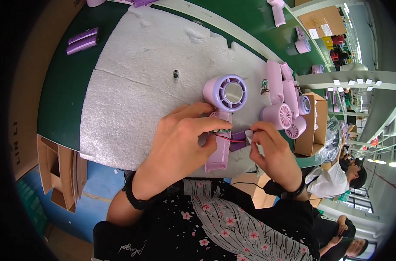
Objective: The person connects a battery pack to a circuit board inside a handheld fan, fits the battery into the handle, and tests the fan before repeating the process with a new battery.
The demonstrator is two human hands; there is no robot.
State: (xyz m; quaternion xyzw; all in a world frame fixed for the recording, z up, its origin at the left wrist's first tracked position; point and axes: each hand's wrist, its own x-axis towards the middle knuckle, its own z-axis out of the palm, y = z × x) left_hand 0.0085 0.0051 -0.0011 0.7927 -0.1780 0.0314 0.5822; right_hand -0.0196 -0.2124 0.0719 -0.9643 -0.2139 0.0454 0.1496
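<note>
Here it is, a black printed fabric shirt with pink blossoms!
And look, a narrow black band just behind the left hand, a matching black wristband behind the right hand; below both, a grey feather-patterned panel, white script lettering.

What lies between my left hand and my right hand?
In the head view, a red wire stretches between your left hand and right hand, with part of a pink handle shell and a purple block there too.
</note>
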